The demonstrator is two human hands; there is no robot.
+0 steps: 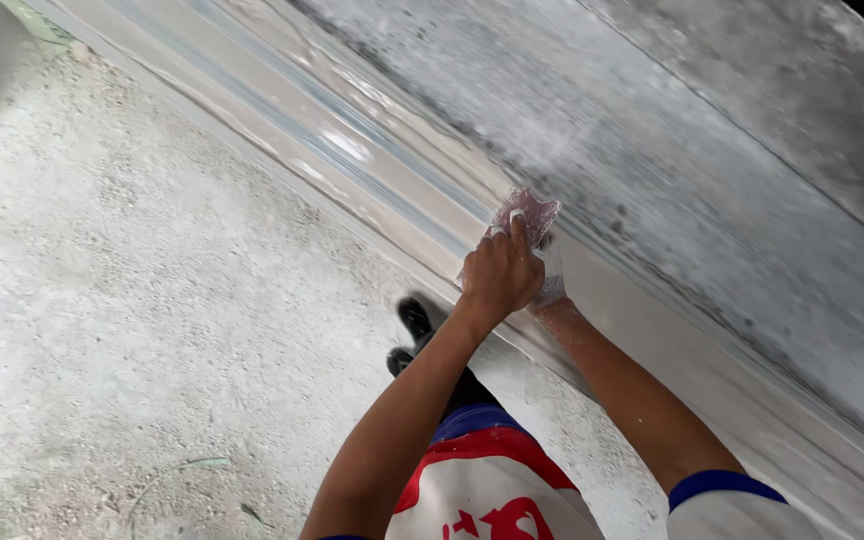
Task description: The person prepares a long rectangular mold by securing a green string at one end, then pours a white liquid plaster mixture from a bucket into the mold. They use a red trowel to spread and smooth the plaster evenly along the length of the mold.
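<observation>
Both hands at a wet stone moulding, a pinkish sanding sheet under the fingers.

The left hand [500, 275] is curled, fingers pressing the crumpled pinkish sheet [524, 213] flat against the long pale moulding [372, 150] that runs diagonally across the view. The right hand [550, 285] sits just behind it, mostly hidden and coated in white slurry; I cannot tell how far it is open or what it grips. Rough concrete floor [152, 300] lies below, and a black shoe [414, 318] shows near the moulding's edge.
</observation>
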